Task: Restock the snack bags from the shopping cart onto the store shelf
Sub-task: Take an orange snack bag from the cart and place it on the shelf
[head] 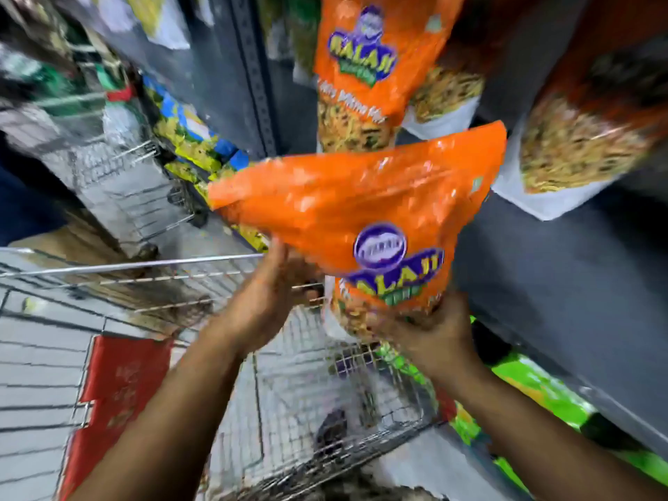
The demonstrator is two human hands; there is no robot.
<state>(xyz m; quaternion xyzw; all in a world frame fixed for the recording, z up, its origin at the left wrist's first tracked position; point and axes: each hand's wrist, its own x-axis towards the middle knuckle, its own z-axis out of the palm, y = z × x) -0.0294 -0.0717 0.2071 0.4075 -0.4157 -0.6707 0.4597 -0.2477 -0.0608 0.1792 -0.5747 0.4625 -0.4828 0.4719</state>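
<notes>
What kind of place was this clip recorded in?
Most likely a grocery store aisle: orange snack bags stand on a grey metal shelf, and a wire shopping cart sits below the hands.

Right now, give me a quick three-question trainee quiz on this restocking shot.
1. True or false: both hands hold the orange bag.
2. Which hand supports the bag's lower end: A) left hand B) right hand?
3. Fill in: the wire cart sits ___ the held bag.

Key: 1 true. 2 B. 3 below.
</notes>
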